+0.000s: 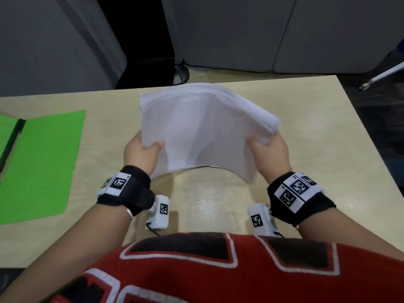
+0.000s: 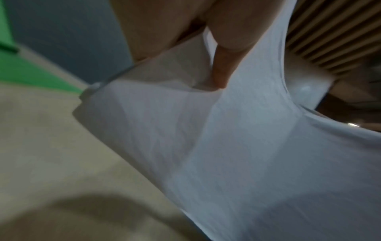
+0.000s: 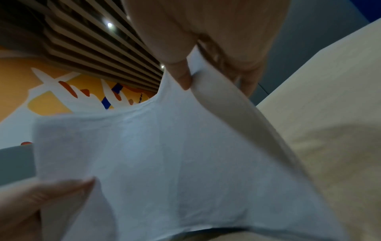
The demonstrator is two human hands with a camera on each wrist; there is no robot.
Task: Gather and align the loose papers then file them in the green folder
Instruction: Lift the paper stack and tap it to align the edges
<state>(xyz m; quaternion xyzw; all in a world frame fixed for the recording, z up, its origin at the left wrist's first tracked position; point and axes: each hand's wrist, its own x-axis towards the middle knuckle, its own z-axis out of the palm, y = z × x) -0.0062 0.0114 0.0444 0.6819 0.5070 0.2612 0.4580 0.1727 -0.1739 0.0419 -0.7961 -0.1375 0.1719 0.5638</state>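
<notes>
1. From the head view, both hands hold a stack of white papers point(image 1: 203, 130) above the pale wood-grain table point(image 1: 317, 132). The left hand point(image 1: 141, 153) grips the stack's left edge and the right hand point(image 1: 270, 150) grips its right edge, each with the thumb on top.
2. Only the head view shows the green folder point(image 1: 41, 165), lying open and flat on the table, left of the papers and well apart from them, with a dark spine strip down its fold.
3. The left wrist view shows the pinch up close: a thumb point(image 2: 222, 65) presses into the sheets, which crease around it; a sliver of green shows at the far left.
4. The right wrist view shows the right thumb point(image 3: 181, 76) clamped on the papers' edge with the other fingers behind the sheets. It also shows a slatted ceiling point(image 3: 86, 44) and an orange, white and blue wall graphic point(image 3: 62, 91), both hidden from the head camera.
5. The stack is thin, flexible sheets, bowed upward in the middle; its far edges fan unevenly. No print can be read on it.
6. Black wrist straps point(image 1: 129, 193) carry white blocks with square black-and-white coded markers. The red knit garment point(image 1: 218, 270) bears black shapes edged in white.
</notes>
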